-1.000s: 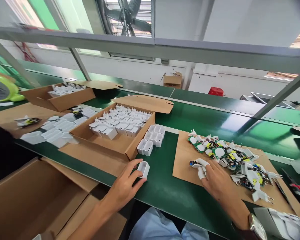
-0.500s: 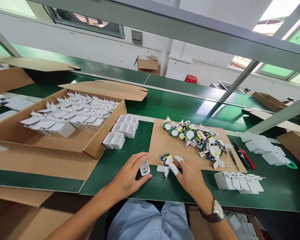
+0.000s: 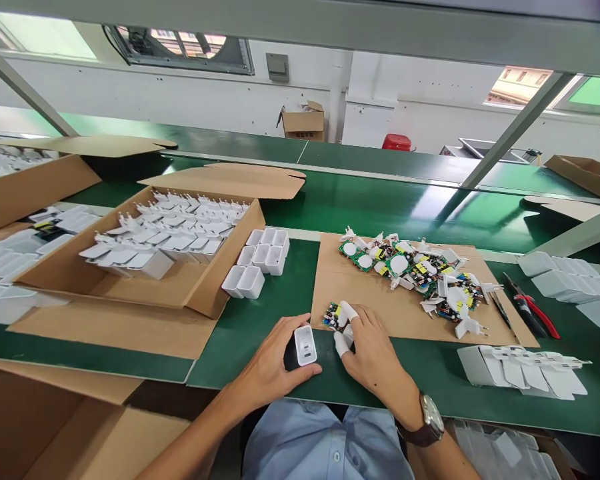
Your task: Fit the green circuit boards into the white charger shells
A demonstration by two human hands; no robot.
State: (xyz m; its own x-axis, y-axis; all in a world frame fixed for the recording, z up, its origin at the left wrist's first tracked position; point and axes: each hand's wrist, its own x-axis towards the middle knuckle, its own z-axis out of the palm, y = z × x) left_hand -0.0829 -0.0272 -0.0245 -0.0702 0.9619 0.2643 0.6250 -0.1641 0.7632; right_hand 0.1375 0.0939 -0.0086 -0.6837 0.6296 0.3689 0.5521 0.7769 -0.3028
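My left hand (image 3: 273,363) curls its thumb and fingers around a small white charger case (image 3: 305,345). The case's open side faces me, and port slots show at its bottom. My right hand (image 3: 373,353), with white covers on thumb and index fingertips, is closed on a small charger circuit board (image 3: 332,316) with yellow and black parts. White plastic shows between these fingertips, and the hand partly hides it. Beyond the right hand, a heap of circuit boards with white plug pieces (image 3: 415,270) lies on a cardboard sheet (image 3: 345,293).
Empty white cases (image 3: 253,280) stand grouped left of the cardboard. A carton (image 3: 200,293) of cases with plug lids is further left. Red-handled pliers (image 3: 535,310), tweezers (image 3: 505,317) and a row of lidded cases (image 3: 523,373) lie right. A metal bar crosses overhead.
The right fingers have closed in around the board, and the white plug piece lying before it is now covered by that hand. The left hand keeps the case, now turned more towards me. The view shifted.
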